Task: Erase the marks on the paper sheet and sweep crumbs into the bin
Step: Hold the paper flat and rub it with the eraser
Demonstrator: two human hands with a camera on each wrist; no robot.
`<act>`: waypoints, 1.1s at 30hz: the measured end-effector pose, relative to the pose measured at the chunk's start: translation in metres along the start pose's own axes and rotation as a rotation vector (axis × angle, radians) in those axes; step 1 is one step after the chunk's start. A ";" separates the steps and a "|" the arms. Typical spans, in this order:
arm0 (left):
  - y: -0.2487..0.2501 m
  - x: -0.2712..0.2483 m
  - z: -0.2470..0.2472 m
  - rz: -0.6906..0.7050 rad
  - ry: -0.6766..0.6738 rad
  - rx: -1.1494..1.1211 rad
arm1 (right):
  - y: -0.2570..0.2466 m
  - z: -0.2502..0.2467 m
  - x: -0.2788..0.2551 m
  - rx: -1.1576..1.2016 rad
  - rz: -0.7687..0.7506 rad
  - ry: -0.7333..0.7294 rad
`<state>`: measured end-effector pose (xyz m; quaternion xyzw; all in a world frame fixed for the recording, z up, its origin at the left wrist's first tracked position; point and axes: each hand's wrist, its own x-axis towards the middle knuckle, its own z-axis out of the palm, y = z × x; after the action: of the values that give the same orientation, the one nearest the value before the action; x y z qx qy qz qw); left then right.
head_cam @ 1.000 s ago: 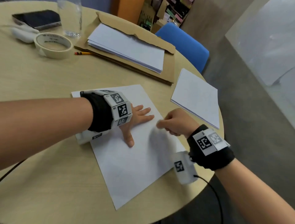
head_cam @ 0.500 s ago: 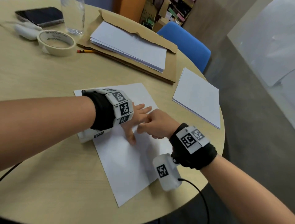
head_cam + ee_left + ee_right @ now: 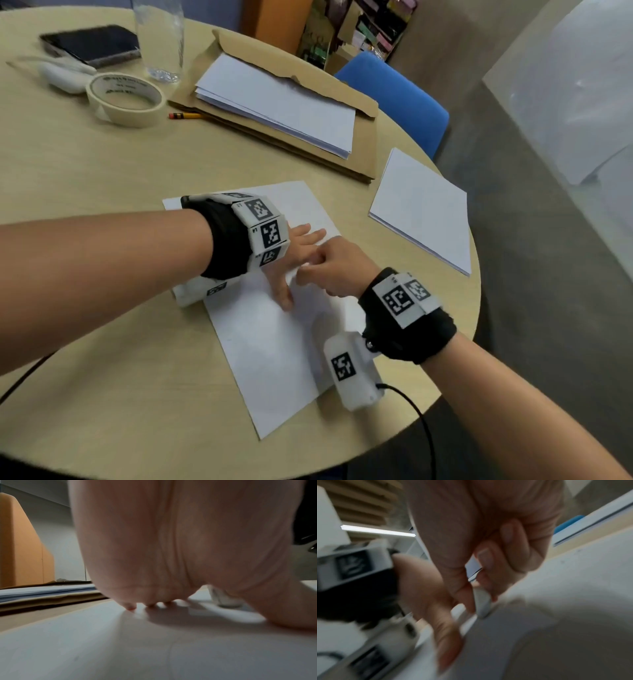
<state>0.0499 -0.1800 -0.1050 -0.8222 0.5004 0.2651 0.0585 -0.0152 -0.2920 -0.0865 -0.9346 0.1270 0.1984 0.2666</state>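
Note:
A white paper sheet (image 3: 270, 346) lies in front of me on the round wooden table (image 3: 102, 342). My left hand (image 3: 294, 253) presses flat on the sheet with spread, straight fingers (image 3: 132, 605). My right hand (image 3: 329, 270) sits just right of the left thumb, fingers curled. In the right wrist view it pinches a small white eraser (image 3: 482, 603) whose tip touches the sheet (image 3: 556, 615). The eraser (image 3: 223, 599) also shows beyond the left palm. No marks or crumbs are visible on the paper, and no bin is in view.
A brown envelope with a paper stack (image 3: 281, 102) lies behind. Another white stack (image 3: 424, 209) sits at the right edge. Tape roll (image 3: 125, 99), pencil (image 3: 185, 115), glass (image 3: 159, 37), phone (image 3: 90, 42) and a white case (image 3: 65, 75) stand at the far left. A blue chair (image 3: 404, 99) stands beyond.
My right hand has moved left across the sheet, from the paper's right part to beside my left thumb. The left hand stays pressed in place.

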 end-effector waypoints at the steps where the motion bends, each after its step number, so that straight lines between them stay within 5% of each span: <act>1: -0.001 0.001 0.000 -0.005 -0.010 0.005 | 0.005 -0.003 0.001 -0.021 0.031 0.018; 6: -0.006 0.005 0.002 -0.027 -0.042 -0.016 | 0.047 -0.041 -0.001 -0.088 0.269 0.193; 9: -0.006 0.001 -0.008 -0.020 -0.047 -0.028 | 0.063 -0.050 -0.008 0.151 0.268 0.208; 15: -0.033 -0.026 -0.029 -0.254 0.267 -0.213 | 0.041 -0.052 -0.003 0.387 0.133 0.182; 20: -0.054 -0.049 -0.025 -0.533 0.092 -0.072 | 0.010 -0.045 0.026 0.243 0.157 0.077; 33: -0.078 -0.054 -0.007 -0.649 0.097 -0.126 | -0.019 -0.034 0.043 0.151 0.195 0.109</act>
<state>0.0997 -0.1021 -0.0854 -0.9523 0.1971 0.2235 0.0653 0.0400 -0.3010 -0.0706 -0.9045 0.2461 0.1621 0.3082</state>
